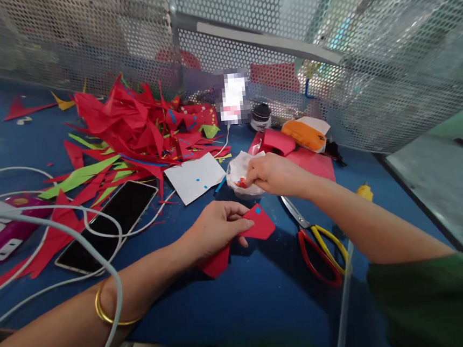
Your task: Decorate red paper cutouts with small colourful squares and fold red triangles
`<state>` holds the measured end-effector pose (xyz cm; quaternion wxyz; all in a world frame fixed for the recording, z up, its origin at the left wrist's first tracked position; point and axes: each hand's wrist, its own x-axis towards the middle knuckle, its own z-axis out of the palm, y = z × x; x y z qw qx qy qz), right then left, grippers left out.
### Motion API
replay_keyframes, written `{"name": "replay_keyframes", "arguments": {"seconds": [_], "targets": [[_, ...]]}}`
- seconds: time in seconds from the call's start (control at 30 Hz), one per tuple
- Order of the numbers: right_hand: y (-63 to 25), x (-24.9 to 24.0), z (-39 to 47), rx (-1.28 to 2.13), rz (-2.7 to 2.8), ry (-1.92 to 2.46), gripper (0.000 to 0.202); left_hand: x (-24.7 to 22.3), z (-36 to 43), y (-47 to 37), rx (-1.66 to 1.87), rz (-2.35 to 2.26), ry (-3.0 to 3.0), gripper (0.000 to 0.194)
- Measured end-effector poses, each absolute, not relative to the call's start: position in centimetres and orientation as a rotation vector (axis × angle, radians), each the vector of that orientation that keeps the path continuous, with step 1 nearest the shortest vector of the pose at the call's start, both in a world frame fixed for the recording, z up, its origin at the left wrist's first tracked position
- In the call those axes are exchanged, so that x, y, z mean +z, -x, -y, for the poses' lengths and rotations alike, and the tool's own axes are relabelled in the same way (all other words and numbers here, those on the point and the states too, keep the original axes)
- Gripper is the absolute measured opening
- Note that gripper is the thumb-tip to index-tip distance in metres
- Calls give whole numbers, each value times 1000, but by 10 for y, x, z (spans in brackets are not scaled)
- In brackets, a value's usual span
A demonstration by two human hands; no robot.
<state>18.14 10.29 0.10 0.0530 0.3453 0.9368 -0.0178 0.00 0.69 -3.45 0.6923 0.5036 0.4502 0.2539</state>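
My left hand (223, 225) pinches a folded piece of red paper (262, 226) between thumb and fingers. A small blue square (258, 210) lies on the paper's upper corner, and another red part shows below the palm. My right hand (270, 174) reaches into a small bowl lined with white (239, 167), its fingertips pressed together by some red and orange bits (241, 183). Whether those fingers hold a bit cannot be made out. Just right of the bowl lie scissors (307, 226) with one red and one yellow handle, blades pointing toward it.
A heap of red paper scraps (125, 118) fills the back left. A white card (195, 178) with blue bits, a dark phone (112, 224), looping white cables (96, 207), an orange pouch (304, 136) and a yellow-tipped tool (363, 192) surround the hands. Perforated metal mesh (220, 47) stands behind.
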Motion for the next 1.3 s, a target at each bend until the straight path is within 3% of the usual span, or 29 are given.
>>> {"name": "replay_keyframes", "arguments": {"seconds": [0.43, 0.97, 1.3], "targets": [[-192, -7, -109, -16, -2891, -1295, 30, -34, -7, -2, 534, -1029, -1082, 8], [-165, -24, -120, 146, -2849, -1093, 22, -37, -7, -2, 531, -1027, -1109, 8], [-154, -20, -119, 227, -2768, -1033, 27, -36, -8, -2, 530, -1033, -1109, 8]]}}
